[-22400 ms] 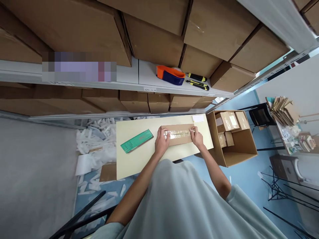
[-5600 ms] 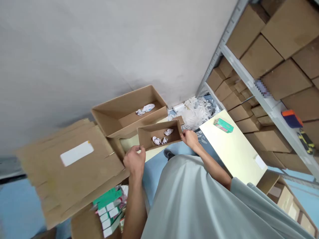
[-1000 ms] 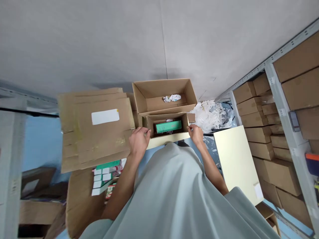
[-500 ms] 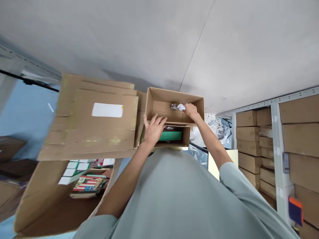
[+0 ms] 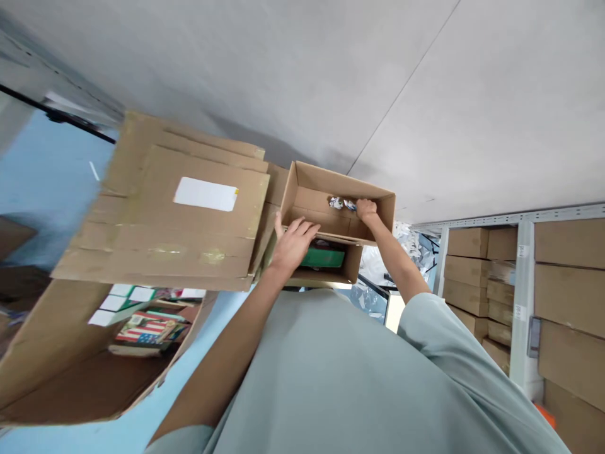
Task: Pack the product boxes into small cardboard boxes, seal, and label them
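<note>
An open cardboard box (image 5: 314, 180) stands against the wall in front of me, two crumpled paper wads (image 5: 336, 202) lying on its bottom. My right hand (image 5: 367, 209) reaches inside with fingers closed at the right-hand wad of crumpled paper (image 5: 350, 205); part of that wad shows beside the fingers. My left hand (image 5: 293, 241) lies over the near rim at the left corner, fingers stretched and thumb apart. Just below sits a second open box (image 5: 350, 265) containing a green item (image 5: 322, 257), partly covered by my left hand.
Flattened cardboard with a white label (image 5: 206, 193) is stacked at left. Below it, a large open carton (image 5: 89, 372) contains books (image 5: 146, 329) and small white-and-green boxes. Shelving with brown boxes (image 5: 570, 290) stands at right, near clear plastic and white scraps (image 5: 406, 243).
The view has tilted and shifted a little. Inside the box, the crumpled paper now shows as two separate wads. My left hand stays at the near rim.
</note>
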Available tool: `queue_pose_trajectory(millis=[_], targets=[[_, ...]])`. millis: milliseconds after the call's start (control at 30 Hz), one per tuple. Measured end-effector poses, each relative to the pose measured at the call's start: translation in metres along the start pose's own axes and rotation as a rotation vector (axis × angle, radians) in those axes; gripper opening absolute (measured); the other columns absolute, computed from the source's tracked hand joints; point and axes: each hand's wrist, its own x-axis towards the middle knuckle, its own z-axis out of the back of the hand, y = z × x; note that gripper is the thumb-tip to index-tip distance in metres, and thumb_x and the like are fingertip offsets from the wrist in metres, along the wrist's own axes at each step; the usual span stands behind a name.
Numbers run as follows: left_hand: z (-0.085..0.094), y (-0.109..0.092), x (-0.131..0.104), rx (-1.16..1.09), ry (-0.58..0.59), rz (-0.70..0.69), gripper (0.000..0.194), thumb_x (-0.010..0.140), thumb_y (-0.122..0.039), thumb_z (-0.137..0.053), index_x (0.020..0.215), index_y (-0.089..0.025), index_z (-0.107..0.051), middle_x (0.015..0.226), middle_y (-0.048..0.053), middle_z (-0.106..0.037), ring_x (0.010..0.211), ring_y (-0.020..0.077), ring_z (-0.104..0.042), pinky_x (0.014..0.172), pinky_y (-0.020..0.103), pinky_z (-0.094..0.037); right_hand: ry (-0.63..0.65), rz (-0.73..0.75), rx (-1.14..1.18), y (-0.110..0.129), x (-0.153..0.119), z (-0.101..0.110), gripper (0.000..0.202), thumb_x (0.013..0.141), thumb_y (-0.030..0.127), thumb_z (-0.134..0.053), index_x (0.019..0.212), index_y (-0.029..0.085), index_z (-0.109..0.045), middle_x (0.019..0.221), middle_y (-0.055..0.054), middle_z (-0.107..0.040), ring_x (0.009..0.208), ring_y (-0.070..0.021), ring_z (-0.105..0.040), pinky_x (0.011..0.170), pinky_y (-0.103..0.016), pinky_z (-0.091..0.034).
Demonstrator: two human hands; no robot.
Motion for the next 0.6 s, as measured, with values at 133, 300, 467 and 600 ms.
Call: queue_pose_trajectory(millis=[133, 300, 467, 600], targets=[[-0.006, 0.002, -0.002, -0.02, -0.05, -0.032, 0.044, 0.117, -0.029, -0.05, 0.151, -0.03, -0.079, 0.143, 0.015, -0.082, 0.152, 0.0386, -0.062, 0.146, 0.077, -0.005, -0.227, -0.023, 0.032, -0.02, -0.076, -0.012, 0.041, 0.119, 0.024, -0.05, 0.152, 0.013, -0.071, 0.144, -0.025, -0.081, 0.133, -0.0347, -0.079, 0.109, -0.04, -0.059], [-0.008, 0.0, -0.004, -0.022, -0.059, -0.033, 0.045, 0.118, -0.029, -0.048, 0.151, -0.028, -0.079, 0.145, 0.015, -0.081, 0.145, 0.0386, -0.065, 0.145, 0.08, -0.002, -0.298, 0.079, 0.207, -0.014, -0.192, -0.054, 0.035, 0.118, 0.031, -0.055, 0.149, 0.025, -0.07, 0.131, -0.011, -0.087, 0.119, -0.0312, -0.083, 0.094, -0.033, -0.057], [-0.008, -0.001, -0.004, -0.016, -0.064, -0.031, 0.044, 0.117, -0.027, -0.051, 0.149, -0.03, -0.08, 0.139, 0.013, -0.083, 0.137, 0.0377, -0.067, 0.144, 0.081, -0.001, -0.093, 0.092, 0.186, 0.012, -0.219, -0.084, 0.032, 0.118, 0.03, -0.06, 0.146, 0.024, -0.072, 0.138, -0.013, -0.086, 0.123, -0.0321, -0.083, 0.095, -0.036, -0.059], [-0.009, -0.001, -0.004, -0.002, -0.061, -0.036, 0.043, 0.118, -0.029, -0.051, 0.149, -0.028, -0.08, 0.138, 0.013, -0.082, 0.137, 0.0375, -0.067, 0.144, 0.081, 0.0, -0.148, 0.133, 0.154, 0.008, -0.199, -0.065, 0.038, 0.121, 0.039, -0.061, 0.156, 0.026, -0.066, 0.146, -0.013, -0.083, 0.128, -0.0317, -0.081, 0.1, -0.037, -0.061]])
